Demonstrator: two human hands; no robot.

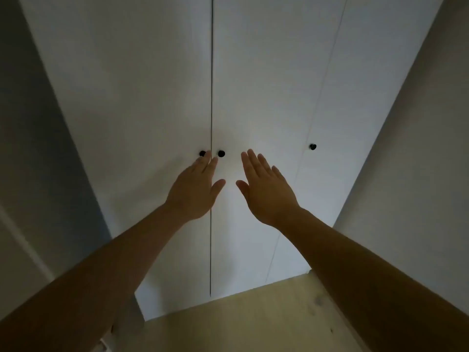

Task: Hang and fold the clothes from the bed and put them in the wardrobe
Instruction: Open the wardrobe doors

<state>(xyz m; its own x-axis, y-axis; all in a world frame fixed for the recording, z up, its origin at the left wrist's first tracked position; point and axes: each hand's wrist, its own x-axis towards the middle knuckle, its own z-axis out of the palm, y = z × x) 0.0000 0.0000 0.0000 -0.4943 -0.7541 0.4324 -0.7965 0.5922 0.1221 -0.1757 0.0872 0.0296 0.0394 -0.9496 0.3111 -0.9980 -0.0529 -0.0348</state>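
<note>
Head: L hand (194,191) at wardrobe (152,85) knobs (221,153), R hand (266,191) just beside.

The tall white flat-panelled wardrobe (266,72) stands ahead of both hands, its doors shut. The left hand (194,191) lies over the seam between two doors. The left round black knob (202,153) is at its fingertips, and the middle round black knob (221,153) is just right of them. The right hand (266,191) is beside it, with the far round black knob (313,146) well to its right. The pale wooden floor (253,323) lies below both forearms.
</note>
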